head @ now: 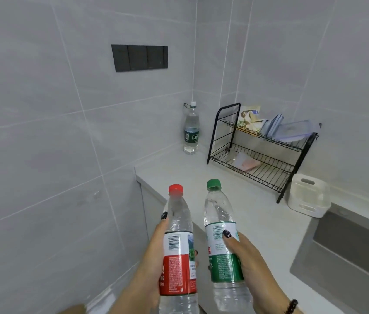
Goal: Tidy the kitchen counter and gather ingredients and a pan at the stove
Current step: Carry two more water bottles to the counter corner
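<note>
A: Two bottles were up off the table (235, 182), one in each hand. Start big: what carried everything?

B: The pale table ran into the back corner. A black wire rack (260, 146) stood along its back edge, with a white plastic holder (308, 198) just beside the rack at the right. A third bottle (191, 130) stood upright in the far corner against the tiles.

A: And the held ones?

B: The left hand (151, 257) had its fingers wrapped round the red-capped bottle (178, 245) at the label. The right hand (247, 257) gripped the green-capped bottle (222, 236) the same way, thumb across the label. Both were upright, capped, near each other and above the table's front-left edge.

A: How would they handle?

B: I judged them fairly heavy, since both looked nearly full. Thin clear plastic gives under a squeeze and can be slick, so mid-body at the paper label seemed the surest hold. Nothing fragile there.
</note>
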`<state>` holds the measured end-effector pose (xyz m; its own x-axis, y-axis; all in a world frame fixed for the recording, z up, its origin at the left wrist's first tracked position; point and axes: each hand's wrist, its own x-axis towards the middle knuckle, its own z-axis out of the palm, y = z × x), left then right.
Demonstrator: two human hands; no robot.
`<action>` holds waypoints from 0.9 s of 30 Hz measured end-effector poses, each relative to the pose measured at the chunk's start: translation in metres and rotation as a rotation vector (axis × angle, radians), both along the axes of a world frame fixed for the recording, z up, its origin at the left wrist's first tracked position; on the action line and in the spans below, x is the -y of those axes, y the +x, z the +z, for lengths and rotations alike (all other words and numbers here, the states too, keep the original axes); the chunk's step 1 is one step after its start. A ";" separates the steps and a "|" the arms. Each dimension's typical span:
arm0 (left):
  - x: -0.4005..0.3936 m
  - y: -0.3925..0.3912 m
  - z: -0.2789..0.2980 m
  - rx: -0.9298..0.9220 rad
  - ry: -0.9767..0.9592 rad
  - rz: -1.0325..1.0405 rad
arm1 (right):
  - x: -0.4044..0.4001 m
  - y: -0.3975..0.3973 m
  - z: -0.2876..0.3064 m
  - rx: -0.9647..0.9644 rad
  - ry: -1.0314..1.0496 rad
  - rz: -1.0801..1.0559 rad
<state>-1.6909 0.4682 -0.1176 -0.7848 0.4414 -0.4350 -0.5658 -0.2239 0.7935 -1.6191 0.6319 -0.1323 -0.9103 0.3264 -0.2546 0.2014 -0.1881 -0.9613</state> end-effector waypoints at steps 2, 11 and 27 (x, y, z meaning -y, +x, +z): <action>-0.023 -0.040 0.006 0.005 0.008 0.016 | -0.023 -0.041 0.002 -0.003 -0.001 0.012; -0.100 -0.174 0.009 0.051 0.004 0.054 | -0.102 -0.178 0.012 0.024 -0.028 -0.026; -0.189 -0.430 -0.034 -0.116 -0.275 -0.177 | -0.151 -0.365 -0.010 0.052 -0.003 -0.261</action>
<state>-2.1204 0.6568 -0.1513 -0.7576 0.4538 -0.4691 -0.4793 0.1010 0.8718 -1.9839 0.7825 -0.1425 -0.7808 0.5477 -0.3006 0.1951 -0.2433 -0.9501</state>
